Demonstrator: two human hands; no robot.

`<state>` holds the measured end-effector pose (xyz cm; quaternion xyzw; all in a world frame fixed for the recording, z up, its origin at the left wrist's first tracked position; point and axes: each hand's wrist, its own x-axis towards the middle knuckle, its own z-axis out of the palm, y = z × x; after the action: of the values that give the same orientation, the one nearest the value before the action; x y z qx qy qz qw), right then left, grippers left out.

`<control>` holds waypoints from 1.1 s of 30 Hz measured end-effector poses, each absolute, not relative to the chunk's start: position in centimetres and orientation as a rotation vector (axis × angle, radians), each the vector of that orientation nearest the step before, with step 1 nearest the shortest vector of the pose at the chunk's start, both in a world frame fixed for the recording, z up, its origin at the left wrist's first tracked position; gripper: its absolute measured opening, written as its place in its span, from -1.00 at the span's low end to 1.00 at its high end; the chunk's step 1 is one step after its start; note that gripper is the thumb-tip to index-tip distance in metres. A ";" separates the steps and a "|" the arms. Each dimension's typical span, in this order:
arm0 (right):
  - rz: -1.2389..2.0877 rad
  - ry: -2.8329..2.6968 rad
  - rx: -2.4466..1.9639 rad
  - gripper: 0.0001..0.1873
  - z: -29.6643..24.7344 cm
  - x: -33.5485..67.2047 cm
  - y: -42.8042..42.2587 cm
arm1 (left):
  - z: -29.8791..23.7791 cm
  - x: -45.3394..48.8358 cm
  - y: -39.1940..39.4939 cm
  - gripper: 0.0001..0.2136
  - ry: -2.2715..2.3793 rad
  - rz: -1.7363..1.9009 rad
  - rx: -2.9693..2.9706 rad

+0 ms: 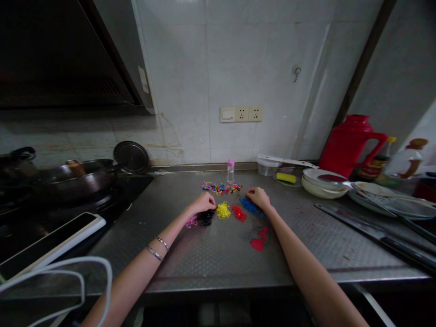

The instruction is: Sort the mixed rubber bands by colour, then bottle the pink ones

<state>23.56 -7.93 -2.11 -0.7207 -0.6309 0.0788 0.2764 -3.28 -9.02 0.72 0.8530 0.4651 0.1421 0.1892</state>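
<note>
- L hand [203, 201]: fingers bent, tips close tog. at R edge of black pile [206, 218]; can't tell if they grip a band.
- R hand [259, 198]: fingers curled, tips down at upper L of blue pile [251, 207]; can't tell if anything's pinched.
- Black pile: small thin loop-like bands, dense tangle, partly under L hand. Blue: same type, looser, streak runs toward R wrist.
- Btwn hands: yellow pile [223, 210], compact, bright; red pile [239, 213] just R of it.
- Pink pile [191, 221]: left of black, partly behind L wrist.
- Mixed pile [221, 188]: multicolor, long flat strip, beyond the single-color ones. All on metal counter [204, 265].
- Small clear btl [230, 175], pink top, upright just behind mixed pile; contents can't tell.
- Red heart shapes [258, 243] on counter, near R forearm.
- Back R: clear tub [267, 169], white long-handled item [289, 161] across top; yellow sponge [286, 177] in shallow dish beside it.
- Further R: stacked bowls [323, 190], then red thermos [344, 145] behind, upright.
- Far L: metal pan [78, 184] on stove, wooden piece [75, 168] sticking out.
</note>
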 end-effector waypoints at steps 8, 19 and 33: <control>0.209 -1.695 -1.936 -0.73 -2.1 23.6 -8.0 | 0.1 -3.0 -9.0 -0.81 1.390 0.401 2.375; 0.221 -1.702 -1.929 -0.74 -2.0 23.5 -8.0 | 1.3 -3.9 -9.0 -0.81 1.636 0.480 2.243; 0.252 -1.691 -1.901 -0.76 -2.2 23.3 -6.7 | 1.8 -7.6 -7.4 -0.80 1.672 0.768 2.097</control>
<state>23.33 -6.70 -2.17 -0.7119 -0.6333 0.0945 0.2883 -7.62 -7.42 1.78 0.7401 0.5901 0.2711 0.1748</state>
